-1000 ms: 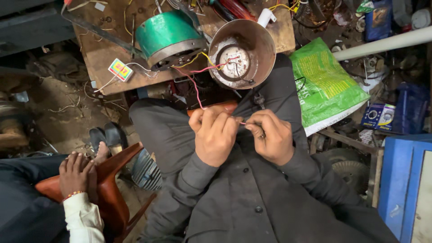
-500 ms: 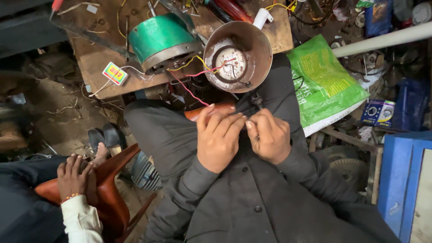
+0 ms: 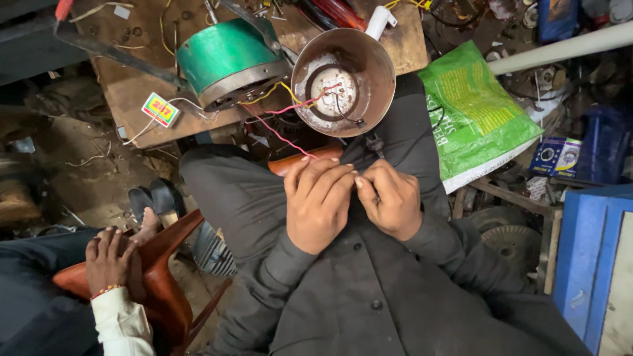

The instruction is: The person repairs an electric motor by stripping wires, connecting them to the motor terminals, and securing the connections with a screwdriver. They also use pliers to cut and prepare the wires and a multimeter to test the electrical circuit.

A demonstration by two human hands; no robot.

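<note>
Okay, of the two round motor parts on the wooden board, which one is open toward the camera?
The brown bowl-shaped housing, right of the green drum; its hollow inside and wiring show, while the drum appears closed.

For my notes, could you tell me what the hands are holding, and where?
Both hands, left and right, pinch the red wire at its near end; grip hidden.

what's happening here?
A seated person has both hands together over the lap, left hand and right hand pinching a thin wire between them. A red wire runs up to a round metal housing beside a green motor on the wooden bench. Another person's hand rests nearby.
</note>
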